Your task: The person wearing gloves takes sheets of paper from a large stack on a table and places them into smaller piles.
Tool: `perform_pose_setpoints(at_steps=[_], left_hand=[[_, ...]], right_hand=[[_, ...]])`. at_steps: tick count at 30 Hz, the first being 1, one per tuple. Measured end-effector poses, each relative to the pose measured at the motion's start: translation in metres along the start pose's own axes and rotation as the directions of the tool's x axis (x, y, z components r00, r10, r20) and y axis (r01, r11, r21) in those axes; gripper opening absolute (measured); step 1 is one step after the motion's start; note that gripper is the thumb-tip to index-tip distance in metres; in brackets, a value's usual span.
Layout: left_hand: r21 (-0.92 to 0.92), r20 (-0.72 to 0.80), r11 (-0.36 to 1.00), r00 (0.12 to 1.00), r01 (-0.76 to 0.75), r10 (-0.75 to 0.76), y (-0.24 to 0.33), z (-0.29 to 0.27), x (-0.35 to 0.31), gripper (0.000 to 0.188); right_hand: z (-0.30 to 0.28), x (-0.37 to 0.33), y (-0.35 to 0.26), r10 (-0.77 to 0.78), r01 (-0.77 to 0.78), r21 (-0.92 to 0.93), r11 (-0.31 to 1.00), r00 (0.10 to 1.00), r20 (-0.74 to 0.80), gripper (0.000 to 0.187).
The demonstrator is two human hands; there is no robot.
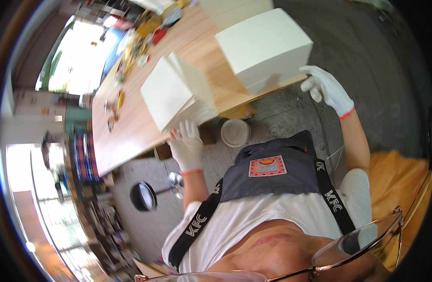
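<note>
My left hand (186, 148) wears a white knit glove with a red cuff. Its fingers are spread and hold nothing, at the near edge of a loose, skewed pile of white sheets (166, 91) on the table. Whether the fingertips touch the pile is hard to make out. My right hand (325, 88), gloved the same way, is by the near right corner of a tall, squared stack of white sheets (265, 40). One finger reaches toward that corner while the others bend loosely. I see nothing in this hand.
The light wood table (126, 138) carries another pale stack (232, 11) farther back. A yellow-handled tool (120, 99) and assorted clutter lie along its left side. Below the front edge stands a round, pale-topped container (235, 132). A round black-rimmed object (143, 196) is left of me; orange sheeting (396, 188) is at right.
</note>
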State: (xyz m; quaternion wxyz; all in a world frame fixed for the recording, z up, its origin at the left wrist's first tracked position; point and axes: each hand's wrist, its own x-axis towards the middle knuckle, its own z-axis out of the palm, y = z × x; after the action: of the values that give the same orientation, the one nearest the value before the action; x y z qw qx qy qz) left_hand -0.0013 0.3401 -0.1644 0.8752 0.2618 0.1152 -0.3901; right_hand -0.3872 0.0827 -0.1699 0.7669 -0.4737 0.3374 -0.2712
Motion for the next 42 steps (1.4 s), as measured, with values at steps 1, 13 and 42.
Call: perform_pose_setpoints(at_steps=[1,13,42], left_hand=[[0.110,-0.086,0.994,0.996,-0.017,0.027,-0.029,0.017,-0.024,0.047],[0.019,0.863,-0.312,0.174,-0.950,-0.475,-0.241,0.202,0.073,0.022],[0.382,0.734,0.067,0.259,-0.922,-0.628,-0.286,0.196,0.121,0.040]], right_hand=[[-0.004,0.003,-0.001,-0.030,0.030,-0.017,0.999,0.999,-0.042,0.039],[-0.048,0.087,-0.042,-0.579,-0.017,-0.945,0.327,0.787,-0.214,0.063],[-0.009,0.115,-0.034,-0.683,0.216,-0.788,0.576,0.657,-0.319,0.039]])
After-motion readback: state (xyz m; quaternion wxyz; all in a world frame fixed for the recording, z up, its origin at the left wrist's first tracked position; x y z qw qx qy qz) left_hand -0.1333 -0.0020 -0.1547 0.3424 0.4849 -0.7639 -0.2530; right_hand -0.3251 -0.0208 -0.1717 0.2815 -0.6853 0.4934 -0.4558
